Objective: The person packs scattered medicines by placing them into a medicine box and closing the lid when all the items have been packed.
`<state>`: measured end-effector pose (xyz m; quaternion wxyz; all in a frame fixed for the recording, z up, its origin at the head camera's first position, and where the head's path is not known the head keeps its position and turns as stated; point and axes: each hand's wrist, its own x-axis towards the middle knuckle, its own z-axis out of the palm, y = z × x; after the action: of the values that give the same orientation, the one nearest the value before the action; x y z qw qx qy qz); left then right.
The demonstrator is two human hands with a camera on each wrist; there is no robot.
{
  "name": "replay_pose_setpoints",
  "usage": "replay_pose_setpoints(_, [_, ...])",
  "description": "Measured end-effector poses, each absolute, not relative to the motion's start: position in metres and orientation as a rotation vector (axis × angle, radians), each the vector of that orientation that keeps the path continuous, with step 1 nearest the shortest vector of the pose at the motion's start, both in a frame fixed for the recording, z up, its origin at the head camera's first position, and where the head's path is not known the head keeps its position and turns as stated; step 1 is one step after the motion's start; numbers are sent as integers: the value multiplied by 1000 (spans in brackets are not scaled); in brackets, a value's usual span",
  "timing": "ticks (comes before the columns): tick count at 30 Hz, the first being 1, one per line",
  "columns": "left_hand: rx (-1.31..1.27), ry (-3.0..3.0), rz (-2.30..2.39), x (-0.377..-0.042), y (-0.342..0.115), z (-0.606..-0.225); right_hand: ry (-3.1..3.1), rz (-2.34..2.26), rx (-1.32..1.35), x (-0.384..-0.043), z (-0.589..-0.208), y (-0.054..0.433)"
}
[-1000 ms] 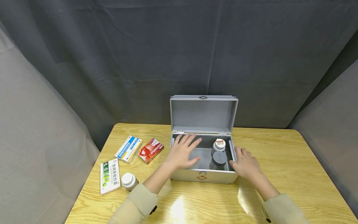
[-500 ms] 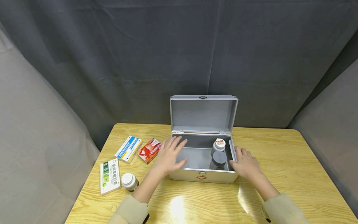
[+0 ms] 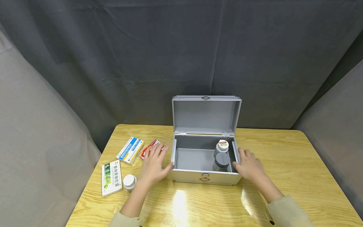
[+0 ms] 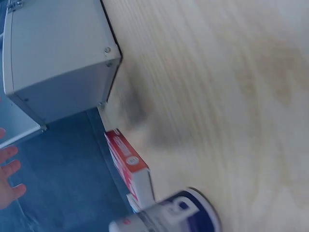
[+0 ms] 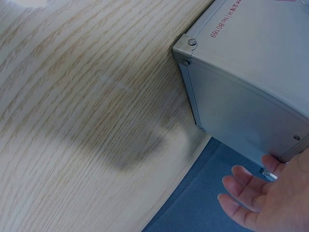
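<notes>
An open silver metal case (image 3: 198,177) stands mid-table with its lid upright. Inside, at the right, are a white-capped bottle (image 3: 223,145) and a grey-capped bottle (image 3: 221,160). My left hand (image 3: 154,161) hovers open, fingers spread, just left of the case, over a red box (image 3: 148,148) that it partly hides. My right hand (image 3: 249,164) rests open against the case's right wall. The left wrist view has the case (image 4: 58,53), the red box (image 4: 128,162) and a blurred bottle (image 4: 181,215). The right wrist view shows the case's corner (image 5: 251,72) and my fingers (image 5: 248,195).
Left of the case lie a blue-and-white box (image 3: 130,150), a green-and-white box (image 3: 111,178) and a small white-capped bottle (image 3: 129,182). The wooden table (image 3: 283,151) is bare to the right and front. Grey cloth hangs behind and at both sides.
My left hand has drawn out of the case and moved left and toward me, ending over the red box. The right hand and the case have stayed put.
</notes>
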<state>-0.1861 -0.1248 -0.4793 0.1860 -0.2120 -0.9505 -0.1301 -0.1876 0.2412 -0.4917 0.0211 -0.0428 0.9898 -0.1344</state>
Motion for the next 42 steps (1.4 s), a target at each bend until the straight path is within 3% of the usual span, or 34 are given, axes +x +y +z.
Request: replay_pose_setpoints(42, [-65,-2832,-431,-137,-220,-522,3071,-426,-141,-187,-489,239])
